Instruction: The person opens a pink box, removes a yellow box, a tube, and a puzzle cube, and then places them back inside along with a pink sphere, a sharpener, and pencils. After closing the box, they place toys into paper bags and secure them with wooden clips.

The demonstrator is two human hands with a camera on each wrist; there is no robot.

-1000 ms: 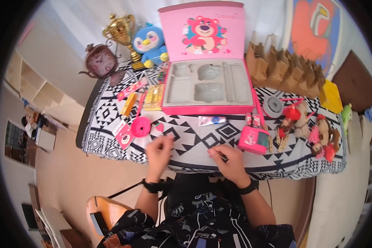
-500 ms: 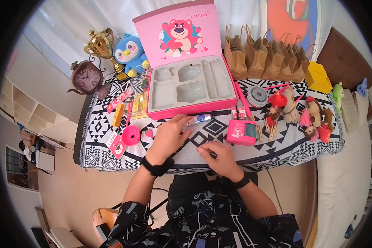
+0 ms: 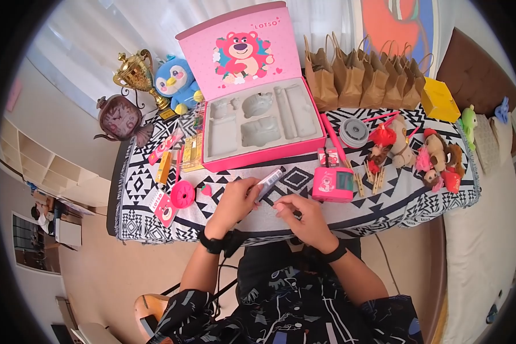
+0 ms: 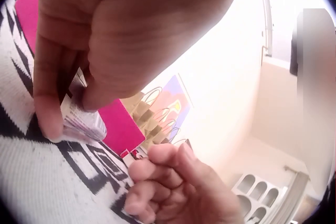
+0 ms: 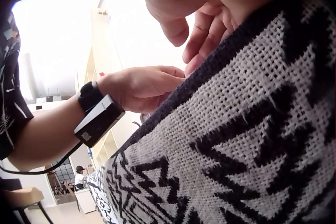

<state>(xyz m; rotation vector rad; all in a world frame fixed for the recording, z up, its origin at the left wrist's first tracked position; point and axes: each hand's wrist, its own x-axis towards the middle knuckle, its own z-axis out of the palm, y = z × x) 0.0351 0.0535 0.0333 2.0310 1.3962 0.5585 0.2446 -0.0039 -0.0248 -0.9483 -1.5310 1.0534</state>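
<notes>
Left hand (image 3: pixel 232 206) pinching a small silvery tube (image 3: pixel 271 180), its dark end directed obliquely away from the person, above the cloth-covered desk (image 3: pixel 355 217). Right hand (image 3: pixel 307 221) just beside, fingers loosely curled, holding nothing. Beyond: pink sharpener (image 3: pixel 333 184) to the right; pink box (image 3: pixel 266 157) with raised lid behind the tube; paper bags (image 3: pixel 368 80) farther back.

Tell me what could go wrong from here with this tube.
The left hand pinches the tube near one end, so it might slip or get squeezed too hard. The strawberry lies close beside that hand and could be knocked by a sideways sweep. The right hand is near the pink gadget and might bump it.
</notes>
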